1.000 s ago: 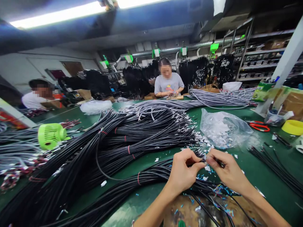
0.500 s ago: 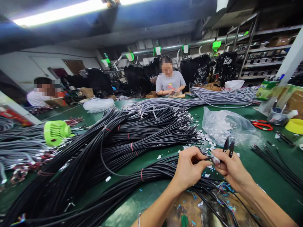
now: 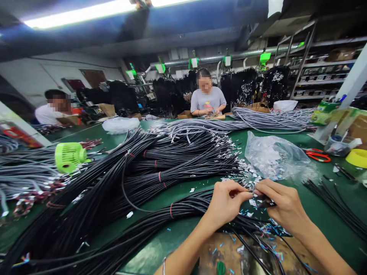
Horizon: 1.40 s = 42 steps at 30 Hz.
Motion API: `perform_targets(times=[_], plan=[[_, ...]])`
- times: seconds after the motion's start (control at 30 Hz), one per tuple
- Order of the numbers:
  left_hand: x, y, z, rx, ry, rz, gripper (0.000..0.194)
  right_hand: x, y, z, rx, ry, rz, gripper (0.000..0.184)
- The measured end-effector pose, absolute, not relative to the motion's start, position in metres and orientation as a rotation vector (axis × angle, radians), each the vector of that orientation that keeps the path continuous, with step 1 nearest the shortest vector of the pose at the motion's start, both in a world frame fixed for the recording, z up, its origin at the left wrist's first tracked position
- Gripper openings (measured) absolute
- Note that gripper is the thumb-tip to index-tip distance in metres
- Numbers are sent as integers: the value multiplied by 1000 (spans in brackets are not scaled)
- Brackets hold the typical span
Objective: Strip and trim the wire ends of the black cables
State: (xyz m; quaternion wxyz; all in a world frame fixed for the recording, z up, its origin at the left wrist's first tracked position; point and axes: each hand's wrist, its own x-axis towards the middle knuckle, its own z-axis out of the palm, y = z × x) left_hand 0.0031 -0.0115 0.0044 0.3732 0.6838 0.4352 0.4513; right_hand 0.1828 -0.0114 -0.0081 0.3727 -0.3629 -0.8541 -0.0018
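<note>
My left hand (image 3: pixel 226 204) is closed in a pinch on the end of a black cable (image 3: pixel 237 197), just above the green table (image 3: pixel 183 229). My right hand (image 3: pixel 282 204) is closed too, its fingertips meeting the left hand's at the cable end. A small pair of black snips (image 3: pixel 265 203) lies tucked in its palm, mostly hidden. Bundles of black cables (image 3: pixel 137 179) tied with red bands fan out to the left. Cut bits of wire and white connectors (image 3: pixel 249 175) lie scattered around my hands.
A clear plastic bag (image 3: pixel 272 154) of parts lies behind my hands. A green fan (image 3: pixel 69 156) sits at left, orange scissors (image 3: pixel 317 154) and a yellow roll (image 3: pixel 357 157) at right. Grey cables (image 3: pixel 258 120) cover the far side. Two people (image 3: pixel 206 99) work at the table's far edge.
Half a second ago the snips stood up out of my right hand with blades showing; now they are folded down into the palm and my fingertips meet at the cable end.
</note>
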Motion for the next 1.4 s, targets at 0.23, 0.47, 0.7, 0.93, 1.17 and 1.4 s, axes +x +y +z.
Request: perform_targets(times=[0.23, 0.47, 0.7, 0.93, 1.17, 1.4], plan=[[-14, -3, 14, 1791, 960, 977, 14, 171, -22, 1, -895, -2097, 686, 15], [-7, -2, 8, 1363, 887, 1093, 28, 193, -6, 17, -1003, -1328, 1071, 43], [-3, -6, 12, 1341, 856, 1180, 15, 188, -5, 9, -1145, -1364, 847, 25], [-3, -9, 11, 1422, 865, 1179, 10, 167, -18, 8, -1068, -1819, 699, 27], [1, -9, 6, 1479, 933, 1143, 11, 166, -23, 3, -1062, -1799, 583, 17], [3, -13, 1, 1527, 1036, 1257, 13, 162, -25, -5, -1110, -1780, 683, 20]])
